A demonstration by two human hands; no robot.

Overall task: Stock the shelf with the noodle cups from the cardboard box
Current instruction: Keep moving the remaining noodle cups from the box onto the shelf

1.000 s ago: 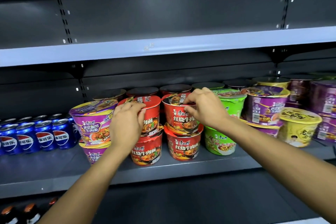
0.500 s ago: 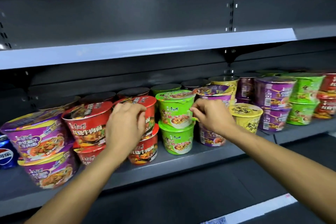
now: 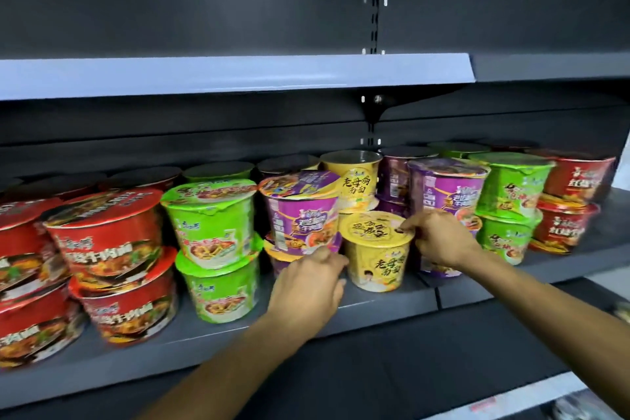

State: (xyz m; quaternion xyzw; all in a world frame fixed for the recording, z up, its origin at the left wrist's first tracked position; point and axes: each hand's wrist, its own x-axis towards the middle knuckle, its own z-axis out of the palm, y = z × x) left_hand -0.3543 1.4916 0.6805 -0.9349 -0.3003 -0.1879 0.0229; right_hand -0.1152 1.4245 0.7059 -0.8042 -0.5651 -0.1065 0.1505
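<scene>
The single yellow noodle cup [image 3: 376, 252] stands upright at the front of the dark shelf [image 3: 385, 303], between a stack of purple noodle cups [image 3: 301, 215] on its left and another purple stack [image 3: 446, 194] on its right. The right hand [image 3: 439, 239] pinches the lid rim of this cup at its right edge, fingers curled. The left hand [image 3: 306, 286] is at the cup's lower left side, fingers curled toward it; whether its grip closes on the cup cannot be told. A second yellow cup [image 3: 354, 177] stands behind. Left of the purple stack stand green noodle cups [image 3: 214, 225] and red noodle cups [image 3: 109, 242], each stacked two high. Green and red stacks also stand at far right.
</scene>
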